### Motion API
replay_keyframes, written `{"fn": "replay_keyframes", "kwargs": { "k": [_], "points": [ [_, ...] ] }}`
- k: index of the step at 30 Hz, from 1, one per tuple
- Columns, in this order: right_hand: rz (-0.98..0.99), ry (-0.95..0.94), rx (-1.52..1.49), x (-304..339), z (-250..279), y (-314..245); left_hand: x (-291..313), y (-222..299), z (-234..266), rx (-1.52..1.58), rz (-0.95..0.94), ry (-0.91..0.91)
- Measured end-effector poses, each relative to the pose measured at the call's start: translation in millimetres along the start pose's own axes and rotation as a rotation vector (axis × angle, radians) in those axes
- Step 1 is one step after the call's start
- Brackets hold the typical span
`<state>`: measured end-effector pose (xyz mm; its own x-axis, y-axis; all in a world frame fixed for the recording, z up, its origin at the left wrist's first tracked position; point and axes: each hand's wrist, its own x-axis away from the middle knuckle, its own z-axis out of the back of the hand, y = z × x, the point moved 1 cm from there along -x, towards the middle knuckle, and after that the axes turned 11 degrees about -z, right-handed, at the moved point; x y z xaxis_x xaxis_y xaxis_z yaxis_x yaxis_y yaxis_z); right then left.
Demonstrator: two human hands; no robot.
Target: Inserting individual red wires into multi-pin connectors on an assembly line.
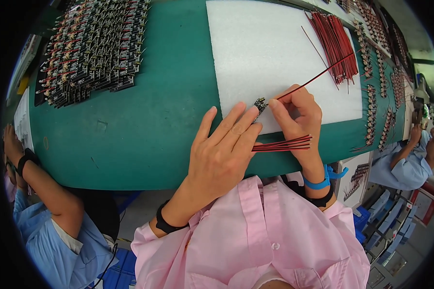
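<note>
A small dark circuit board (260, 104) lies at the near edge of a white foam sheet (255, 43). My left hand (225, 147) is spread over it, fingertips at its side; a bundle of red and black wires (284, 144) sticks out from under that hand toward the right wrist. My right hand (298, 114) pinches a single red and black wire (318, 77) between thumb and forefinger. The wire's near end is beside the board; whether it touches cannot be made out. Its far end points up right.
Many circuit boards (96, 48) stand in rows at the far left of the green mat (130, 135). A pile of red wires (335, 48) lies on the foam. Strips of small parts (371, 115) line the right side. People in blue sit left (58, 231) and right (402, 164).
</note>
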<state>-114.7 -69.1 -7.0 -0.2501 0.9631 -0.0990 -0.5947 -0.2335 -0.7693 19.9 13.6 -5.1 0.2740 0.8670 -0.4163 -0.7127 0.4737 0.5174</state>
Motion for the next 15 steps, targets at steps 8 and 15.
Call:
{"fn": "replay_keyframes", "kwargs": {
  "k": [8, 15],
  "points": [
    [0.019, 0.022, 0.017, 0.7, -1.7, 1.0, 1.1, -0.2, -1.2, -0.002, -0.004, 0.011],
    [-0.007, 0.019, 0.017, 0.6, -1.1, 0.3, 0.8, -0.4, -1.3, -0.015, -0.010, 0.013]
  ]
}}
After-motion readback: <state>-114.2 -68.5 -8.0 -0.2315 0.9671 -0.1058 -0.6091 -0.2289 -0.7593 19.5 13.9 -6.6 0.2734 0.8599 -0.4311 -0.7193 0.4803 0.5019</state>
